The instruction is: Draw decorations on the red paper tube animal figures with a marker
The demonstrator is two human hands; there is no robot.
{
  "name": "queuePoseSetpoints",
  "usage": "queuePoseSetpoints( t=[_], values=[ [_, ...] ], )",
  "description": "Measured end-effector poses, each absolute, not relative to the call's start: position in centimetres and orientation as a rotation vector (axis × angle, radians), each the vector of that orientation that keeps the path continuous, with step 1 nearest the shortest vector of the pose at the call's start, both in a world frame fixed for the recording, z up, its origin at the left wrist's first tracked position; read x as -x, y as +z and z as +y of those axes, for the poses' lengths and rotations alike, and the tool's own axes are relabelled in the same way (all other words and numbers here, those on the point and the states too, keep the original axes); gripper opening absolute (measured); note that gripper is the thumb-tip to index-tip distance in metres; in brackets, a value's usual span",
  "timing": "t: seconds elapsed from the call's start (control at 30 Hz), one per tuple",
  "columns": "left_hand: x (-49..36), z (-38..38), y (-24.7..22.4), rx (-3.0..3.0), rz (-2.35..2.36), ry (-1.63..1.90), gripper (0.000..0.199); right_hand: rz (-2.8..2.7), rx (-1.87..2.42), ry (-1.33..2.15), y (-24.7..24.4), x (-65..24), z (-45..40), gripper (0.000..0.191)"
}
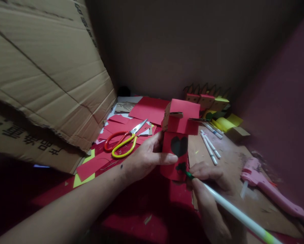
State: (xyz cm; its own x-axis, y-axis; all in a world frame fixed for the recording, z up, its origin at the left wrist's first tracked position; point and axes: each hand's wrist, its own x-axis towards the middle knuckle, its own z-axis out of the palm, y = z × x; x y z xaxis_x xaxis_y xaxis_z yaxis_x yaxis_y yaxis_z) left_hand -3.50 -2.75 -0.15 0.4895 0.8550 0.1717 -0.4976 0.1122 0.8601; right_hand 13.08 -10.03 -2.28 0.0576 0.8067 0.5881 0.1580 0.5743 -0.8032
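My left hand [152, 154] grips a red paper-and-cardboard figure [169, 166], its thumb lying across the front. The figure has a boxy red top [185, 115] with cardboard pieces sticking out of it. A dark heart [179, 146] shows on the body, with a smaller dark patch below. Pinched in my right hand [210, 189] is a white marker [233, 208] with a green tip end, which touches the body at that lower patch. The palm side of my left hand is hidden behind the figure.
Scissors [124, 140] with red and yellow handles lie on red paper scraps [152, 110] to the left. A tall cardboard sheet [52, 61] stands there too. At right are several white markers [209, 147], a pink glue gun [268, 189] and small box figures [205, 100] on cardboard.
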Motion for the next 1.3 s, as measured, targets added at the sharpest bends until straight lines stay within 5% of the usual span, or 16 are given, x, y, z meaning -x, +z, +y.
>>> queuePoseSetpoints(
  t=[1.3],
  values=[
    [3.39, -2.8, -0.01, -1.046, 0.429, 1.044, 0.041, -1.494, 0.848, 0.628, -2.3, -13.34, -9.96, 0.02]
  ],
)
